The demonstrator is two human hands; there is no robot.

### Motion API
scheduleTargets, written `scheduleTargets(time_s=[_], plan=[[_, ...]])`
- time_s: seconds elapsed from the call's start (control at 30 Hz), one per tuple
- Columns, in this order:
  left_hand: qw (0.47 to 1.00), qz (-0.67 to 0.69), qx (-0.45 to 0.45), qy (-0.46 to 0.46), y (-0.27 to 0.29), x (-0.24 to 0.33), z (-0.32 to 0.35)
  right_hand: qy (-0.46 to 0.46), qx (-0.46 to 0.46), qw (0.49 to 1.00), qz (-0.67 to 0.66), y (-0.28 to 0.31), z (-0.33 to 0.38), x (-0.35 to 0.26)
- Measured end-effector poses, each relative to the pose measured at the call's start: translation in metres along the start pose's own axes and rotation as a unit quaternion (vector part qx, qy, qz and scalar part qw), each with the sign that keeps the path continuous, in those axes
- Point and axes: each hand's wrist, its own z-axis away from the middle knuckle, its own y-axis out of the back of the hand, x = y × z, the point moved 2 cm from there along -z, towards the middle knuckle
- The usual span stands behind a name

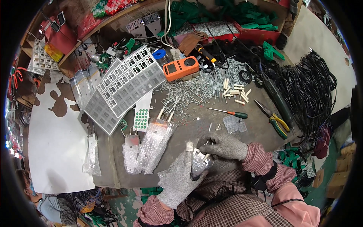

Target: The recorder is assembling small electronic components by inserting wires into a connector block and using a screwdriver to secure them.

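My left hand (176, 179), in a grey knit glove with white tape on one fingertip, is closed round a bubble-wrapped part (199, 165) close to my body at the table's front edge. Short whitish pieces stick out of its top. My right hand (228, 146), gloved too, has its fingers bent in a pinch over that top end; what lies between the fingertips is hidden. To the left, bubble-wrapped metal parts (154, 145) lie on the table, the largest with two white sleeves and wires. Small clear plastic pieces (233, 124) lie just beyond my right hand.
Beyond lie a screwdriver (230, 112), pliers (278, 123), loose screws (196, 89), white sleeves (234, 90) and an orange meter (181, 68). Black cables (310, 85) heap at the right. Perforated sheets (126, 87) and a green-dotted card (141, 119) lie left. A person (49, 206) is at lower left.
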Motion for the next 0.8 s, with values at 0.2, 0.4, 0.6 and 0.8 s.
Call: scheduleTargets(time_s=[0.2, 0.4, 0.6, 0.8], plan=[[1.000, -0.021, -0.002, 0.015, 0.002, -0.004, 0.003, -0.031, -0.016, 0.997, -0.065, -0.003, -0.007, -0.005], [0.978, 0.167, 0.075, 0.101, 0.043, -0.054, 0.008, 0.007, 0.233, 0.949, -0.213, 0.041, 0.018, 0.008], [0.930, -0.176, 0.196, 0.258, 0.058, -0.163, 0.021, 0.058, 0.257, 0.950, -0.167, 0.039, 0.029, 0.005], [0.913, 0.054, 0.344, 0.211, 0.071, -0.158, 0.017, 0.165, 0.214, 0.963, 0.011, 0.024, 0.032, -0.017]])
